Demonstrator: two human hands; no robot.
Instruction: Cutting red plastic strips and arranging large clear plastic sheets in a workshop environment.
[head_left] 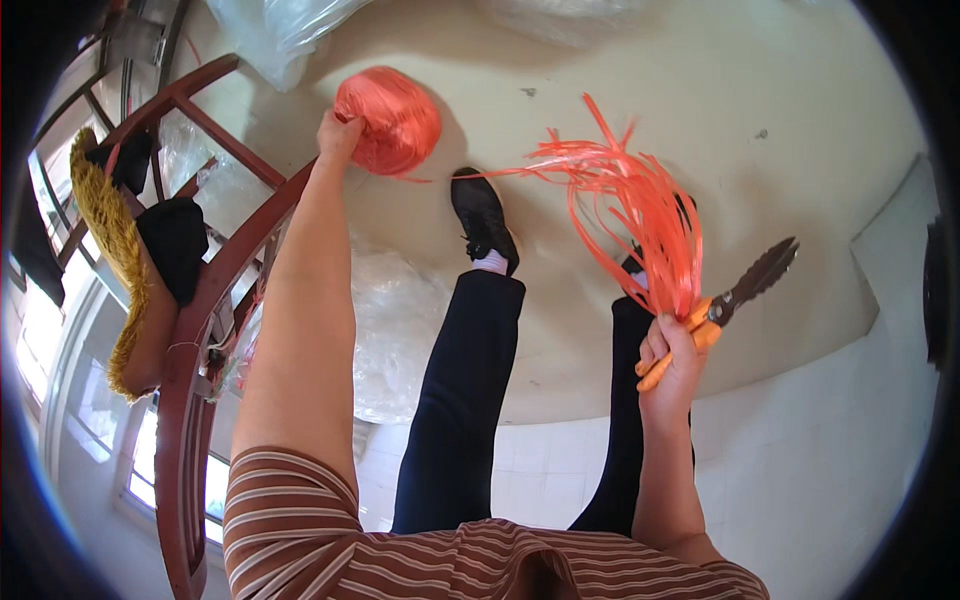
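My left hand [340, 137] is closed on the near left side of a round bundle of red plastic twine [392, 118], held up at arm's length. In my right hand [672, 355] I grip orange-handled scissors [755, 280], their dark blades pointing up and to the right. The same fist also clutches a bunch of loose red plastic strands [650, 215], which fan out upward and to the left. One thin strand stretches from this bunch toward the ball. My right fingers partly hide the scissor handles.
A reddish-brown wooden frame [180, 440] curves along my left, with a yellow-fringed brush-like piece [115, 270] and black cloth [172, 248] on it. Clear plastic wrapping [395, 330] lies by my legs, with more plastic sheeting [285, 30] at the far left. My black shoe [482, 218] stands on the pale floor.
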